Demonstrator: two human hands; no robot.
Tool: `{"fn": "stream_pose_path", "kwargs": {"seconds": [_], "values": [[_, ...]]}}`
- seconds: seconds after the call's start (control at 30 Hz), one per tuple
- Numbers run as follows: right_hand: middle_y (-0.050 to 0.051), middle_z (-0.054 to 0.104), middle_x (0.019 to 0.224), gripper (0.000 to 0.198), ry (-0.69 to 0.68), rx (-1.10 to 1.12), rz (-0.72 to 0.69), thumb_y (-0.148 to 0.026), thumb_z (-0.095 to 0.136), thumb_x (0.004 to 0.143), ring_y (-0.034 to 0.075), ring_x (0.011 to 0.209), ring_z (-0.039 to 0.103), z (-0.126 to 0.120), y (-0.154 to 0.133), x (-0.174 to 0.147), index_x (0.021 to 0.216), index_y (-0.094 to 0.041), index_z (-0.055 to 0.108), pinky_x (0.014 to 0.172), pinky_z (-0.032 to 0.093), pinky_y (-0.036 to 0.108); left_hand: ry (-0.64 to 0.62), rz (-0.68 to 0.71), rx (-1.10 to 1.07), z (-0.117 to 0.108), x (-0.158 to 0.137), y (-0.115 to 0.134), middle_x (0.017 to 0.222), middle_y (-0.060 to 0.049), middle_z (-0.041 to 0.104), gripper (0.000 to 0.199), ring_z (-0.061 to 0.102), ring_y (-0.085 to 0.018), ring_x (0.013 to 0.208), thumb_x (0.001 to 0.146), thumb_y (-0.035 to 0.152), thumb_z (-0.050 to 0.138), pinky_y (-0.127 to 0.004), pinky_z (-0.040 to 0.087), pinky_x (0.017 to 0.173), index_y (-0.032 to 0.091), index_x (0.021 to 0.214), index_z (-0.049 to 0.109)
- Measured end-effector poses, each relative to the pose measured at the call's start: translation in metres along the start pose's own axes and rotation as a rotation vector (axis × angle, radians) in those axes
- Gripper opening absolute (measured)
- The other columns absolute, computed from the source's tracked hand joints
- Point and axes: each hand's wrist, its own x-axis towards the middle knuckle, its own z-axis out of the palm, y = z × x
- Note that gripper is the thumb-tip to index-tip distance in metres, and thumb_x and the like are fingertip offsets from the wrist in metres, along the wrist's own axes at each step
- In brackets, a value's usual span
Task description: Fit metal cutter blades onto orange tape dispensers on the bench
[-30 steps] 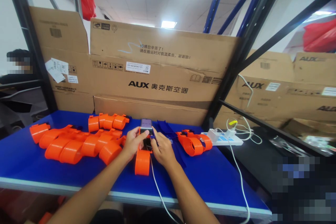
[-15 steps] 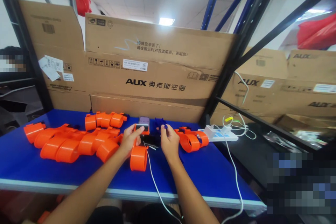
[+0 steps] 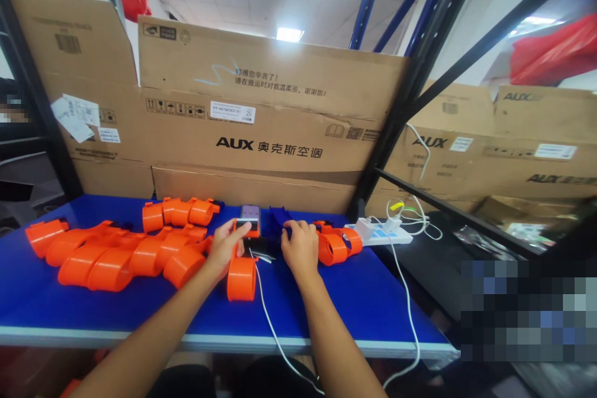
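My left hand (image 3: 227, 249) is closed on an orange plastic holder with a round ring (image 3: 241, 280) hanging below it. A small black-and-white piece (image 3: 245, 224) shows under my left thumb. Just beyond stands a phone (image 3: 250, 211) with its screen lit. My right hand (image 3: 301, 247) is low over the table, back of the hand up, fingers curled beside a dark blue piece (image 3: 278, 216). Its fingertips are mostly hidden, so what they hold cannot be made out. Between my hands lie a black item (image 3: 256, 247) and thin pale strips (image 3: 265, 257).
Several orange ring parts (image 3: 112, 267) crowd the left of the blue table (image 3: 280, 317); more (image 3: 333, 245) lie right of my right hand. A white power strip (image 3: 387, 235) holds plugs, and a white cable (image 3: 270, 323) runs over the front edge. Cardboard (image 3: 265, 130) walls the back.
My right hand has dropped and turned palm down; the dark blue piece pinched in it before now shows beyond its fingers. My left hand still grips the orange holder. The view has shifted slightly.
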Motion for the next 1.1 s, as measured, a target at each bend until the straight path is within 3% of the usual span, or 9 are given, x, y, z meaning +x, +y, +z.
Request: {"fn": "stream_pose_path", "kwargs": {"seconds": [0.2,0.33,0.43,0.7,0.9,1.1], "values": [[0.009,0.071,0.099,0.020,-0.083,0.294,-0.045,-0.027,0.055,0.096,0.026,0.095,0.061,-0.008,-0.020,0.007,0.106,-0.021,0.071,0.087,0.049,0.041,-0.014,0.032,0.087,0.000,0.000,-0.002,0.041,0.008,0.047,0.039,0.038,-0.007,0.033,0.072,0.052,0.082,-0.021,0.029,0.039,0.020,0.080,0.062],[0.009,0.070,0.115,0.034,-0.202,0.428,-0.204,-0.029,0.060,0.095,0.026,0.107,0.062,-0.015,-0.033,0.007,0.128,-0.025,0.065,0.094,0.050,0.044,-0.019,0.029,0.121,0.000,0.000,-0.002,0.043,0.007,0.048,0.039,0.040,-0.007,0.033,0.069,0.051,0.084,-0.021,0.028,0.038,0.018,0.084,0.068],[0.009,0.067,0.121,0.040,-0.256,0.442,-0.276,-0.029,0.064,0.094,0.026,0.112,0.061,-0.016,-0.036,0.006,0.133,-0.028,0.063,0.098,0.049,0.046,-0.034,0.035,0.117,0.001,0.000,-0.002,0.046,0.006,0.052,0.039,0.041,-0.007,0.034,0.068,0.050,0.084,-0.021,0.030,0.038,0.017,0.085,0.069],[0.008,0.069,0.113,0.028,-0.219,0.492,-0.240,-0.028,0.061,0.096,0.025,0.106,0.062,-0.011,-0.033,0.006,0.123,-0.027,0.069,0.097,0.050,0.044,-0.005,0.027,0.084,0.000,0.002,-0.002,0.043,0.007,0.049,0.041,0.041,-0.007,0.034,0.069,0.053,0.083,-0.021,0.030,0.039,0.018,0.082,0.067],[0.008,0.071,0.103,0.023,-0.109,0.422,-0.089,-0.030,0.060,0.093,0.025,0.093,0.062,-0.011,-0.027,0.007,0.113,-0.023,0.067,0.085,0.052,0.040,-0.020,0.028,-0.167,-0.006,0.003,0.009,0.037,0.007,0.044,0.043,0.039,-0.009,0.031,0.077,0.060,0.073,-0.022,0.029,0.039,0.020,0.078,0.058],[0.009,0.065,0.102,0.014,-0.308,0.110,-0.166,-0.026,0.068,0.081,0.027,0.098,0.054,-0.007,-0.020,-0.001,0.094,-0.022,0.069,0.081,0.044,0.039,-0.032,0.045,-0.208,-0.011,0.007,0.010,0.040,0.005,0.050,0.041,0.039,-0.009,0.031,0.079,0.058,0.070,-0.023,0.028,0.039,0.019,0.078,0.058]]}}
